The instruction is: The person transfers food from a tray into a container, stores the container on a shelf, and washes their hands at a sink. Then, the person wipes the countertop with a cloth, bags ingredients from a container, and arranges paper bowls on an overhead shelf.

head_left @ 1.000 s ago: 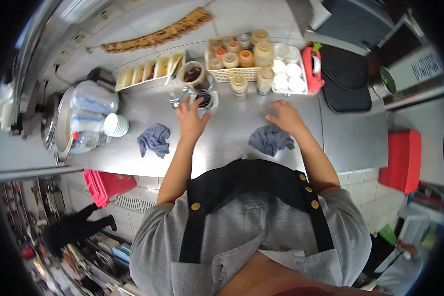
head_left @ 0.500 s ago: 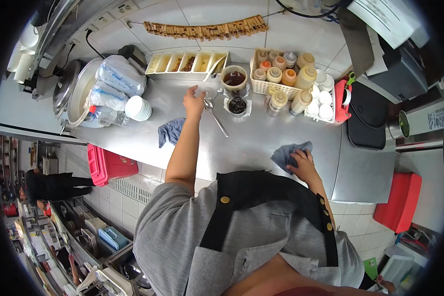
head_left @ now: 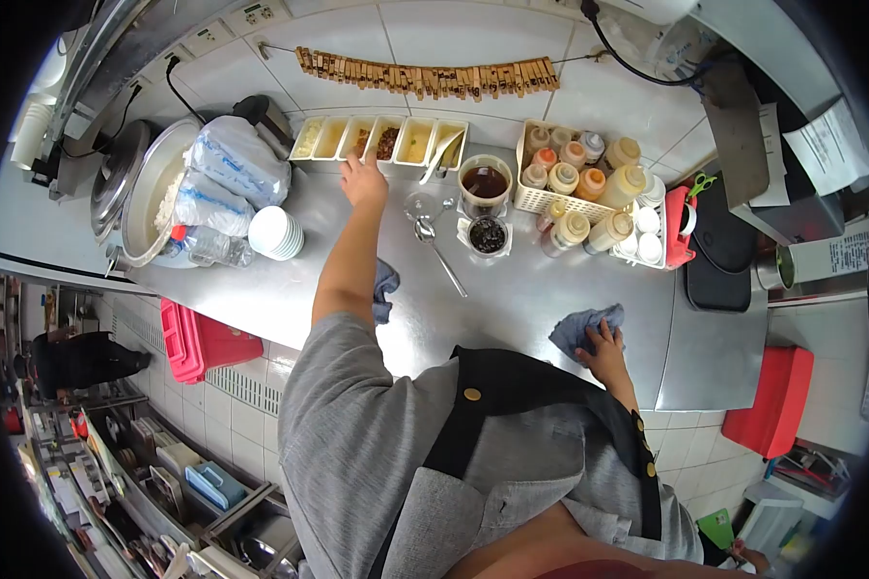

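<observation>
My left hand (head_left: 363, 180) reaches to the front edge of a white condiment tray (head_left: 434, 164) with several compartments, its fingers apart over the middle ones. Whether the fingertips touch the tray I cannot tell. At the right, my right hand (head_left: 605, 357) grips a crumpled blue-grey cloth (head_left: 574, 331) on the steel counter. A second blue cloth (head_left: 385, 292) lies partly behind my left forearm. Right of my left hand are a metal spoon (head_left: 440, 255), a tub of dark brown liquid (head_left: 485, 183) and a cup of dark contents (head_left: 488, 234).
A cream basket of squeeze bottles (head_left: 579, 172) stands at the back right, beside a white container of lids (head_left: 645, 236). Stacked white bowls (head_left: 275, 233), plastic-wrapped packs (head_left: 237, 159) and a large metal basin (head_left: 135, 217) occupy the left. A co-worker (head_left: 82, 362) stands far left.
My left hand has moved left and forward, from beside the spoon to the condiment tray. My right hand stays on the cloth. The camera view has shifted slightly.
</observation>
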Tool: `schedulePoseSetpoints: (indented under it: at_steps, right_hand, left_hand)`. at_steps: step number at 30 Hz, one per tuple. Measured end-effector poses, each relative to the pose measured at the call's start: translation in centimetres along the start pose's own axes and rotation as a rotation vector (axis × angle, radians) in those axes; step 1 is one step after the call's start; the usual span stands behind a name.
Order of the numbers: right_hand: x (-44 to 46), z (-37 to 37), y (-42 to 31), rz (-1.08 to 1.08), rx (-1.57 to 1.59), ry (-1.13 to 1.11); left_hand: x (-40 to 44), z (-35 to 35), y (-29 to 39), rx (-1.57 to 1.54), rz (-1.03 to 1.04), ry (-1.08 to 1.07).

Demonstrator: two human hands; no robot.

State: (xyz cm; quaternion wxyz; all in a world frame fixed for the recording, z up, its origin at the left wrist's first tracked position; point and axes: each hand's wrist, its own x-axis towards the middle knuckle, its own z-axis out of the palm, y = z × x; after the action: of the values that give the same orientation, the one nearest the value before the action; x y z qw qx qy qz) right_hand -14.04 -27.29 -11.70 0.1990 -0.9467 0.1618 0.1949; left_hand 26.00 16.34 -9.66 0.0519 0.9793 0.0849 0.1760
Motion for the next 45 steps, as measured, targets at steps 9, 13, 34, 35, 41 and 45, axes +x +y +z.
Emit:
schedulePoseSetpoints:
  at_steps: [9,13,34,35,41,45]
  right_hand:
    - [0.0,0.0,-1.4,0.056,0.016,0.032]
    - [0.1,0.5,-1.5,0.039,-0.019,0.062]
    - [0.5,0.7,-1.7,0.003,0.012,0.049]
    - [0.4,0.6,-1.8,0.008,0.01,0.044]
    - [0.7,1.0,-1.1,-0.024,0.011,0.062]
    - [1.4,1.5,0.0,-0.03,-0.02,0.02]
  left_hand:
    - [5.9,-1.8,-4.0,0.06,0.585,-0.053]
    - [6.2,-2.3,-4.8,-0.053,0.658,0.156]
    - [-4.1,-12.3,-14.5,-0.115,0.413,0.336]
    - [-2.4,-15.8,-16.5,-0.09,0.273,0.496]
    - [4.5,-22.9,-29.3,0.592,-0.434,0.636]
    - [8.6,-26.1,-35.1,-0.129,-0.512,0.161]
